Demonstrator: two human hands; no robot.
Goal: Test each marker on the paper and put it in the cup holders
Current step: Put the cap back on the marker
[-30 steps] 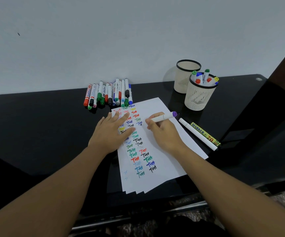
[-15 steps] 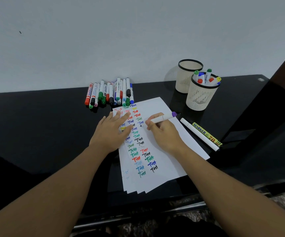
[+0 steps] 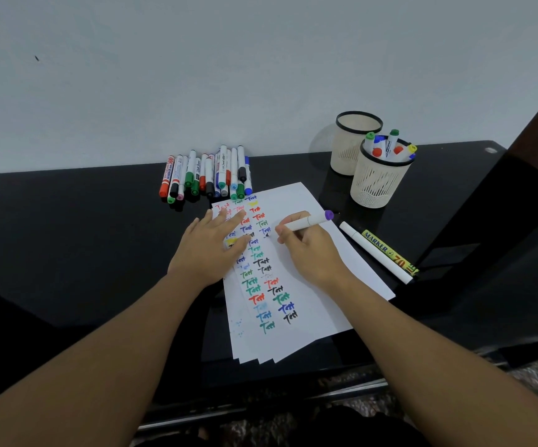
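My right hand [image 3: 309, 253] keeps its grip on the purple-capped marker [image 3: 306, 222], fingers curled round the white barrel, tip down on the top sheet of paper [image 3: 309, 304] beside the columns of coloured "Test" marks; compared with a second ago the tip has barely shifted, sitting at the same spot near the upper marks, and a small dark stroke shows just at it. My left hand [image 3: 209, 250] stays flat, fingers straight and spread, pressing the sheets onto the black counter [image 3: 67, 237] as before. The untested markers [image 3: 206, 175] lie in their row by the wall, unchanged. The near cup holder [image 3: 379, 182] holds the tested markers; the far cup holder [image 3: 350, 140] stands just behind it. A white marker [image 3: 374, 251] and a yellow marker [image 3: 390, 251] lie side by side right of the paper.
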